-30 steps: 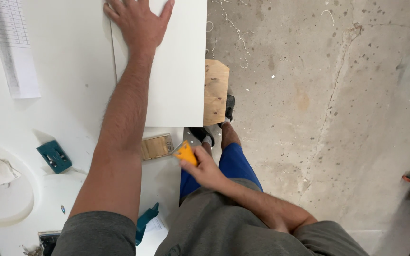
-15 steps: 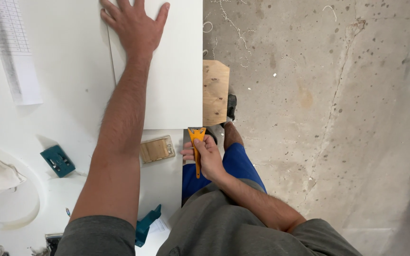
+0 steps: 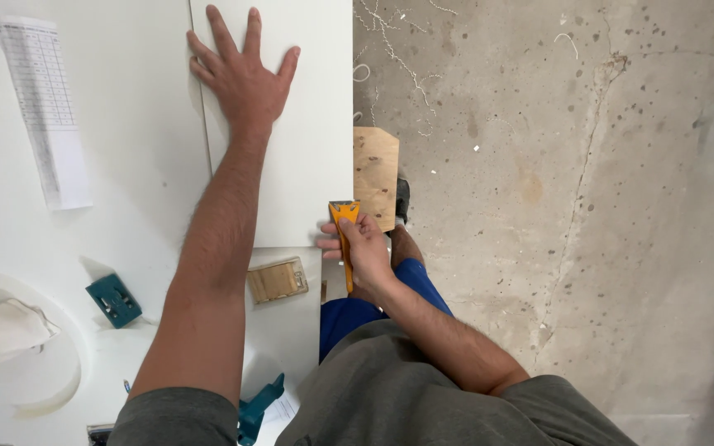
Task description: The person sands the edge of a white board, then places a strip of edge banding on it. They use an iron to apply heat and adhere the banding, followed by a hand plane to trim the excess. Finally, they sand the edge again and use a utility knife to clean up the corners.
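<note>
A: Start nearest the body. What is the right hand (image 3: 365, 248) doing?

B: Its grip is wrapped around a flat orange plastic scraper (image 3: 344, 239), thumb along the handle, the blade end pointing away from the body. The tip sits at the near right corner of the flat white rectangular panel (image 3: 307, 124), right at its edge.

A: And around it?

B: Just left of that hand lies a small tan wooden block (image 3: 276, 280) on the white table (image 3: 126, 149). Further left are a teal plastic clamp piece (image 3: 113, 301) and a crumpled white cloth (image 3: 2, 329).

A: Farther out?

B: The left hand (image 3: 245, 78) lies flat on the panel, fingers spread wide, gripping nothing, only pressing down. A printed white paper strip (image 3: 47, 124) lies at the far left. A plywood offcut (image 3: 375, 173) juts over the grey concrete floor (image 3: 555, 206).

A: How would this go well?

B: I would judge it best to keep the blade low against the edge, push away from the body in even strokes, and keep the flat palm's weight on so the panel cannot slide.
</note>
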